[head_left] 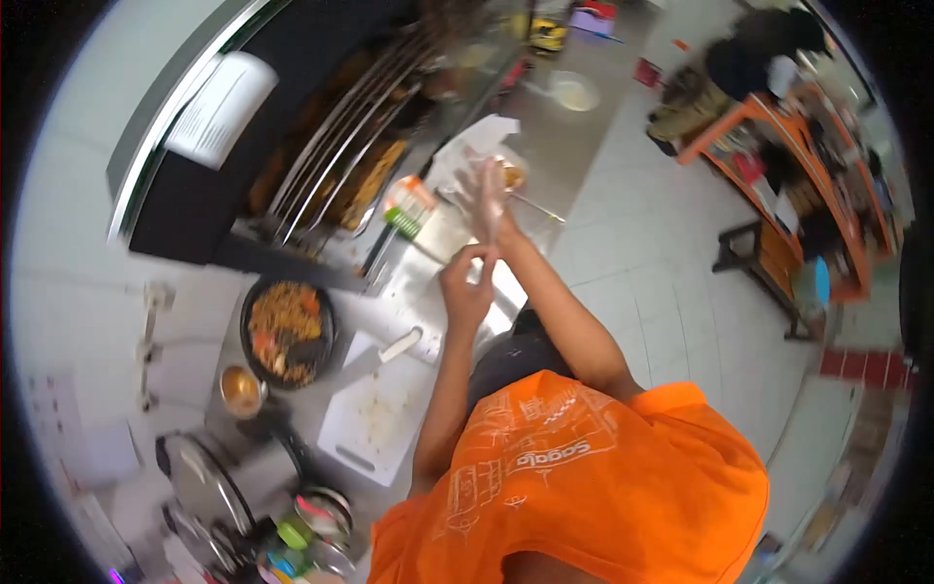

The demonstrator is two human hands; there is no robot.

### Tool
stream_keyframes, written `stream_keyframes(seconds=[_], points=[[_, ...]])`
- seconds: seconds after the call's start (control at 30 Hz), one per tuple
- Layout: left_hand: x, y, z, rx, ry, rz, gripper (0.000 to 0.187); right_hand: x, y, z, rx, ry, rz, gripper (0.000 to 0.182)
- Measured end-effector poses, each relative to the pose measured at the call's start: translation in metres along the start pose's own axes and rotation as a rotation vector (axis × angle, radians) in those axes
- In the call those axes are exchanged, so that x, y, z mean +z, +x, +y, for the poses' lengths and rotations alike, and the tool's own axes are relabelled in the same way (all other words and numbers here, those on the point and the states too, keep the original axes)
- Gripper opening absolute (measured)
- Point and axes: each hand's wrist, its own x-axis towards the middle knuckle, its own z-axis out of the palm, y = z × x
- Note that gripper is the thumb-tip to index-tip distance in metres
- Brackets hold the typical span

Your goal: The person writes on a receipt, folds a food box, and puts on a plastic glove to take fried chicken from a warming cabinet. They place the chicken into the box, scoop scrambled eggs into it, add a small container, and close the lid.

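A clear plastic glove (pixel 479 187) covers my right hand (pixel 494 209), which is stretched out with its fingers extended and somewhat blurred. My left hand (pixel 467 282) is closed at the right wrist, pinching the glove near its cuff. Beyond the gloved hand stands a small container of orange-brown food (pixel 509 175), partly hidden by the fingers. To the left of it lies an orange, white and green packet (pixel 409 206). A knife with a white handle (pixel 401 345) rests across the top of a white cutting board (pixel 375 414), left of my left forearm.
A black pan of mixed food (pixel 289 331) and a cup of orange liquid (pixel 242 390) stand left of the board. A glass display case with metal racks (pixel 341 127) borders the counter. Pots (pixel 209 477) crowd the lower left. An orange shelf (pixel 759 112) stands across the floor.
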Motion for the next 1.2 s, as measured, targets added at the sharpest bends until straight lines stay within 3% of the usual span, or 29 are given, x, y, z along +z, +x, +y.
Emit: stream_keyframes(seconds=[0.03,0.13,0.2,0.27,0.3,0.33,0.4,0.47,0.5,0.53,0.6,0.7,0.8,1.03,1.07,1.13,1.17,1.2], points=[[-0.002,0.000,0.000,0.031,0.041,0.030,0.008,0.011,-0.019,-0.029,0.216,-0.017,-0.080,0.099],[-0.006,-0.003,0.001,-0.018,-0.003,0.038,0.009,0.001,-0.014,-0.007,0.476,0.191,-0.156,0.102],[-0.007,-0.011,0.001,0.007,-0.022,0.006,0.010,0.012,-0.021,-0.005,0.558,0.292,-0.140,0.100],[-0.008,-0.021,0.005,0.006,0.026,-0.012,0.011,0.022,-0.019,-0.001,0.577,0.490,-0.255,0.097],[-0.010,-0.026,0.003,-0.050,0.000,0.024,0.009,0.027,-0.015,0.000,0.463,0.327,-0.425,0.091],[-0.012,-0.030,0.000,-0.105,-0.025,0.061,0.008,0.035,-0.007,0.001,0.412,0.135,-0.366,0.072],[-0.023,-0.032,-0.004,-0.212,-0.015,0.174,0.007,0.033,0.030,0.042,-0.040,-0.490,-0.514,0.046],[-0.030,-0.033,-0.032,-0.240,0.036,0.363,0.013,0.053,0.092,0.086,-0.103,-0.651,-0.430,0.026],[-0.035,-0.032,-0.035,-0.283,0.034,0.422,0.014,0.073,0.098,0.074,-0.822,-1.116,-0.496,0.026],[-0.038,-0.028,-0.037,-0.322,0.033,0.480,0.015,0.082,0.120,0.090,-1.007,-1.399,-0.564,0.028],[-0.041,-0.020,-0.040,-0.348,-0.042,0.550,0.017,0.103,0.143,0.089,-0.742,-1.819,-1.056,0.028],[-0.041,-0.009,-0.047,-0.476,-0.148,0.672,0.020,0.115,0.146,0.099,-0.624,-1.985,-1.078,0.029],[-0.043,0.001,-0.060,-0.654,-0.347,0.867,0.031,0.103,0.141,0.079,-0.560,-1.828,-1.209,0.028],[-0.015,0.016,-0.088,-0.677,-0.529,1.154,0.024,0.041,0.088,0.043,-0.521,-1.740,-1.539,0.023],[-0.008,0.010,-0.096,-0.673,-0.513,1.212,0.023,0.046,0.089,0.029,-0.521,-1.734,-1.551,0.023],[-0.007,0.003,-0.099,-0.685,-0.530,1.215,0.023,0.065,0.090,-0.011,-0.337,-1.346,-1.538,0.027],[-0.007,0.005,-0.095,-0.694,-0.541,1.257,0.024,0.071,0.109,0.001,-0.147,-1.366,-1.457,0.048],[-0.004,0.005,-0.091,-0.705,-0.554,1.301,0.024,0.066,0.124,0.028,-0.435,-1.415,-1.245,0.056]])
